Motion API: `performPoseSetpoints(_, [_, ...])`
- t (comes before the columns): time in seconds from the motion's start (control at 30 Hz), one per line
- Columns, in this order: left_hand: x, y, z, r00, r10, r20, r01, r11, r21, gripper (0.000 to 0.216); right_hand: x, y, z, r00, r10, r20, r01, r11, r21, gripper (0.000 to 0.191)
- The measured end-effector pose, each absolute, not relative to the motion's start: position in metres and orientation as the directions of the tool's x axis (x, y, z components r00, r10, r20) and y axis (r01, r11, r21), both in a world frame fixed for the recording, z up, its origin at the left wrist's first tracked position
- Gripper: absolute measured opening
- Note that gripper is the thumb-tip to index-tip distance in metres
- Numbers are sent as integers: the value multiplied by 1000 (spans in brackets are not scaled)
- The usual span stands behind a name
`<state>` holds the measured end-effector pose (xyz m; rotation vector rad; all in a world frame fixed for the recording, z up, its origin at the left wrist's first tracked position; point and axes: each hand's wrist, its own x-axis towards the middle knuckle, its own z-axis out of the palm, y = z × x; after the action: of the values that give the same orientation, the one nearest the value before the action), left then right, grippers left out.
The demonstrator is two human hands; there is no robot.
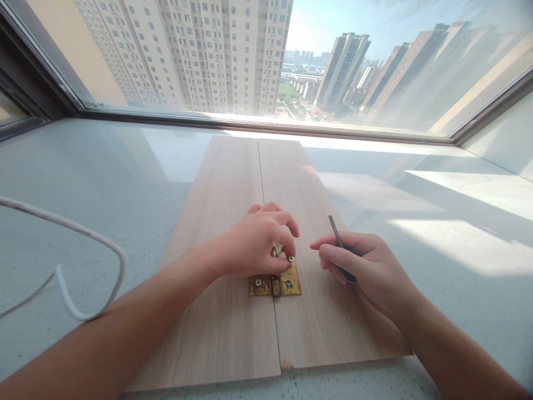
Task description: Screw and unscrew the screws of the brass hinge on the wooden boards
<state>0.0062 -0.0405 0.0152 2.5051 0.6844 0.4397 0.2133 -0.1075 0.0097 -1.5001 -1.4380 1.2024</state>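
A worn brass hinge (295, 286) lies across the seam between two pale wooden boards (225, 322). Cross-head screws show in its lower holes: one screw (258, 283) on the left leaf, another (290, 284) on the right. My left hand (266, 239) is over the hinge and hides its upper part. Thumb and forefinger pinch a small screw (291, 259) above the right leaf. To the right, my right hand (358, 255) is closed around a slim dark screwdriver (335, 230), its shaft pointing up and away, apart from the hinge.
The boards rest on a pale speckled sill (449, 266). A white cable (100, 241) loops at the left, against my left forearm. Behind the boards runs a dark window frame (266, 126), with tall buildings outside. Near me, the right board's edge has a chipped corner (287, 364).
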Motion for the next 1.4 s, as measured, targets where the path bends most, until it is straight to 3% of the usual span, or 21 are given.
performPoseSetpoints(0.4, [8,-39,13,835,509,208,346,-780,521,8,218,-108,25,-174,981,-86,526,19,-850,42])
performPoseSetpoints(0.6, [8,-38,10,838,496,228,322,-786,528,8,219,-109,52,-269,959,-89,768,158,-621,27])
performPoseSetpoints(0.73, [8,-37,9,838,488,244,310,-794,523,8,210,-101,70,-349,927,-140,881,273,-387,25])
performPoseSetpoints(0.87, [8,-38,9,838,484,252,303,-796,524,7,198,-90,82,-428,887,-172,904,421,-74,27])
performPoseSetpoints(0.97, [8,-38,9,837,486,252,304,-795,525,7,189,-85,90,-454,866,-208,876,477,72,29])
performPoseSetpoints(1.1, [7,-38,9,831,492,260,304,-793,528,7,179,-81,98,-442,867,-228,858,483,174,30])
performPoseSetpoints(1.4, [9,-37,10,832,501,238,312,-778,546,8,165,-77,103,-434,851,-294,819,509,264,29])
